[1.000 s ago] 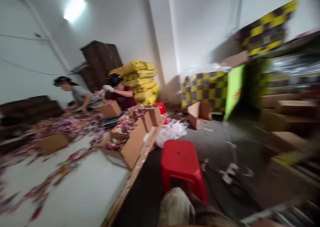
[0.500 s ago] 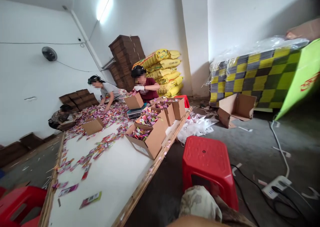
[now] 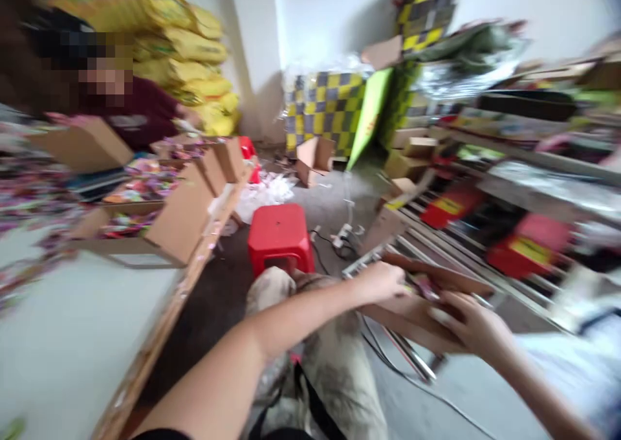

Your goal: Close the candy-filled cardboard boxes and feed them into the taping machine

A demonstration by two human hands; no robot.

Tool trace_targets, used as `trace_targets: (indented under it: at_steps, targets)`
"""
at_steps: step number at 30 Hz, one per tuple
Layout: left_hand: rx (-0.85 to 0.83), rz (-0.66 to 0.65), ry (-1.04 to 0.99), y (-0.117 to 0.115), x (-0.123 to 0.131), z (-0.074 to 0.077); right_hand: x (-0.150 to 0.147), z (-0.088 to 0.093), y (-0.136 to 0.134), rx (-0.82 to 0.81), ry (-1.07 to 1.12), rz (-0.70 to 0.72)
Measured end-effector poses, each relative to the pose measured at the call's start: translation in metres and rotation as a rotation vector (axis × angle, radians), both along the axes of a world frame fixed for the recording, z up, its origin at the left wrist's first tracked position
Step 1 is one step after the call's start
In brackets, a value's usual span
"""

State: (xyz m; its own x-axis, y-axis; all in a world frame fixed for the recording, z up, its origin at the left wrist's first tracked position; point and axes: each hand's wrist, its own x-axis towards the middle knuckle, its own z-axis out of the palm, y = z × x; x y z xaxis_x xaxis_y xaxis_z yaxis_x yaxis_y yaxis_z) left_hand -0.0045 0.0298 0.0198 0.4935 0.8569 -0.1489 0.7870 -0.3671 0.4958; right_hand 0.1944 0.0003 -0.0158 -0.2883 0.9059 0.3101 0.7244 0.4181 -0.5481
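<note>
A small open cardboard box (image 3: pixel 405 314) is tilted over the metal rack at my right, and some small colourful packets (image 3: pixel 427 286) show inside it. My left hand (image 3: pixel 381 283) reaches across my lap and is closed on the box's left end, its fingers curled at the rim. At the other end, my right hand (image 3: pixel 473 323) grips the near wall, thumb and fingers around the edge. Motion blurs both hands slightly.
Left stands a white table (image 3: pixel 63 336) with packet-filled cartons (image 3: pixel 179 213) along its edge. A person in a dark red shirt (image 3: pixel 145 107) sits behind it. Ahead is a red stool (image 3: pixel 279 223); a metal roller frame (image 3: pixel 451 233) holds red parts on the right. Cables (image 3: pixel 412 375) cross the floor.
My view has swung right and down, away from the table. Both my hands have come into sight, holding a cardboard box beside the roller frame.
</note>
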Motion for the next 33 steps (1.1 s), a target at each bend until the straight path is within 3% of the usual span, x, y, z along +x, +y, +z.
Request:
trace_targets:
  at_steps: [3,7,10,13,15,17,20,23,26,29,33]
  targets:
    - [0.108,0.028,0.009,0.0,-0.002,-0.003,0.018,0.024,-0.021,-0.025,-0.136,-0.037]
    - [0.3,0.097,0.131,-0.001,0.003,0.003,-0.005,0.039,-0.011,0.082,-0.116,-0.091]
    - [0.466,0.062,0.179,-0.012,0.008,-0.001,-0.015,0.032,0.004,0.016,-0.205,-0.027]
    - [0.578,-0.134,0.105,-0.027,0.011,-0.018,-0.014,0.016,0.014,-0.068,-0.241,0.001]
    - [0.564,-0.209,-0.002,-0.036,0.012,-0.03,-0.01,0.008,0.016,-0.098,-0.239,0.008]
    - [0.513,-0.192,-0.071,-0.04,0.013,-0.035,-0.006,0.006,0.016,-0.13,-0.218,0.047]
    - [0.401,-0.182,-0.075,-0.036,0.017,-0.03,-0.002,0.008,0.013,-0.138,-0.088,0.063]
    - [0.307,-0.228,-0.04,-0.025,0.021,-0.02,-0.006,0.009,0.007,0.022,0.02,-0.136]
    - [0.268,-0.285,-0.06,-0.012,0.023,-0.016,-0.012,0.009,0.001,0.19,-0.095,-0.303]
    - [0.294,-0.286,-0.074,-0.008,0.024,-0.023,-0.013,0.008,0.0,0.205,-0.235,-0.313]
    - [0.459,-0.323,-0.132,-0.019,0.021,-0.037,-0.009,0.006,-0.003,0.174,-0.285,-0.315]
